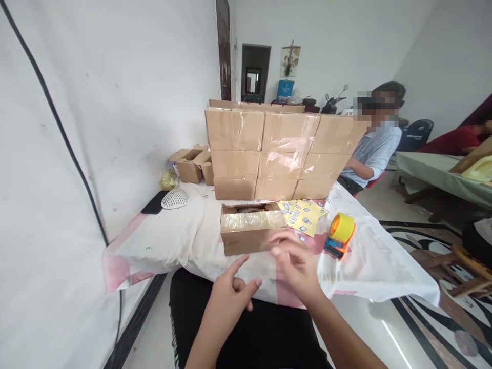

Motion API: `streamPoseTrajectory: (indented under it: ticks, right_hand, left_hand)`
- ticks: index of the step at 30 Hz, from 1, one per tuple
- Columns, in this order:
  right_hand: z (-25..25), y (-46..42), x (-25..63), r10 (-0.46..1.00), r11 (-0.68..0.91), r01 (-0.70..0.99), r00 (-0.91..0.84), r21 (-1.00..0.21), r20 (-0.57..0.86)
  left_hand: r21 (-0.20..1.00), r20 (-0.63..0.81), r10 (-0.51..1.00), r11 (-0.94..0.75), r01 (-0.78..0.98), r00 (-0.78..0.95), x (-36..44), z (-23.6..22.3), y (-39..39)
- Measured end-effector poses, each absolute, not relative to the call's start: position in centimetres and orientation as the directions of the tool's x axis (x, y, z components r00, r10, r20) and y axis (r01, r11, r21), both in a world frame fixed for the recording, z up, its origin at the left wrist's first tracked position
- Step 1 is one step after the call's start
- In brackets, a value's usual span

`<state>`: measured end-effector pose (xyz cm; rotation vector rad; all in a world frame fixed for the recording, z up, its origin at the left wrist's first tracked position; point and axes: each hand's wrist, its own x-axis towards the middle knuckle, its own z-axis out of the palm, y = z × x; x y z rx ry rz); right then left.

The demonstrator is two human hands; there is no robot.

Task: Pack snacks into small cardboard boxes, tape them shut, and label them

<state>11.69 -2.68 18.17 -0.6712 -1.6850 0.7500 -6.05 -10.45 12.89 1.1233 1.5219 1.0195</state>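
Note:
In front of me on the table stands a small open cardboard box (pixel 246 241), with clear plastic-wrapped packs (pixel 253 219) along its top. My left hand (pixel 232 292) is just below the box's front side, its index finger stretched out and its thumb apart, holding nothing. By the box's front right corner is my right hand (pixel 295 261), fingers loosely bent and slightly blurred, with nothing visible between them. Printed yellow sheets (pixel 307 218) lie right of the box. Beyond them rests an orange and blue tape dispenser (pixel 339 237) with a yellow roll.
Behind the box rises a stack of taped cartons (pixel 284 154). Open boxes (pixel 191 165), a white perforated mouse-shaped shell (pixel 175 199) and a black pad (pixel 154 202) are at the left. A person (pixel 378 143) sits beyond the stack on the right. A white tablecloth (pixel 165 241) covers the table.

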Motion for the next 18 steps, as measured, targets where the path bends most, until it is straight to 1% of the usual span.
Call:
streamPoseTrajectory:
  ticks: [2, 3, 4, 5, 6, 8, 9, 10, 12, 14, 16, 18]
  right_hand:
    - [19.2, -2.0, 12.1, 0.745, 0.666, 0.101, -0.121, -0.739, 0.656]
    - [19.8, -1.5, 12.3, 0.732, 0.681, 0.135, -0.099, -0.72, 0.674]
    - [20.3, -0.9, 12.4, 0.717, 0.696, 0.165, -0.11, -0.699, 0.688]
    - [20.9, -0.3, 12.4, 0.703, 0.71, 0.183, -0.15, -0.68, 0.695]
    - [21.5, 0.4, 12.5, 0.693, 0.721, 0.181, -0.204, -0.669, 0.692]
    - [22.5, 1.8, 12.5, 0.68, 0.722, 0.144, -0.323, -0.677, 0.658]
    - [22.9, 2.4, 12.5, 0.679, 0.711, 0.128, -0.377, -0.691, 0.63]
    - [23.3, 3.1, 12.6, 0.681, 0.695, 0.116, -0.424, -0.709, 0.598]
    - [24.0, 4.4, 12.9, 0.684, 0.648, 0.09, -0.505, -0.756, 0.526]
    - [24.3, 5.9, 13.1, 0.685, 0.577, 0.037, -0.566, -0.816, 0.458]
    - [24.2, 7.6, 12.6, 0.688, 0.482, -0.024, -0.608, -0.876, 0.396]
    - [23.3, 9.6, 11.5, 0.702, 0.403, -0.01, -0.638, -0.915, 0.316]
  left_hand:
    - [0.899, -0.264, 0.953, 0.299, 0.321, -0.148, -7.3, 12.2, -10.2]
    - [0.873, -0.243, 0.954, 0.294, 0.389, -0.175, -7.9, 12.0, -9.8]
    - [0.859, -0.168, 0.964, 0.246, 0.449, -0.207, -8.4, 11.8, -9.2]
    - [0.852, -0.04, 0.971, 0.156, 0.5, -0.234, -8.7, 11.9, -8.3]
    - [0.835, 0.127, 0.96, 0.033, 0.549, -0.25, -9.0, 12.2, -7.2]
    - [0.732, 0.452, 0.856, -0.197, 0.652, -0.249, -9.4, 13.3, -4.4]
    - [0.66, 0.559, 0.792, -0.245, 0.71, -0.246, -9.5, 14.1, -2.8]
    - [0.589, 0.62, 0.747, -0.243, 0.771, -0.239, -9.7, 14.9, -1.3]
    - [0.454, 0.641, 0.745, -0.173, 0.874, -0.185, -10.3, 16.3, 1.6]
    - [0.368, 0.553, 0.831, -0.189, 0.91, -0.051, -10.9, 17.0, 3.6]
    - [0.367, 0.426, 0.899, -0.273, 0.889, 0.1, -11.3, 16.9, 4.6]
    - [0.395, 0.351, 0.923, -0.296, 0.87, 0.155, -11.5, 16.3, 4.7]
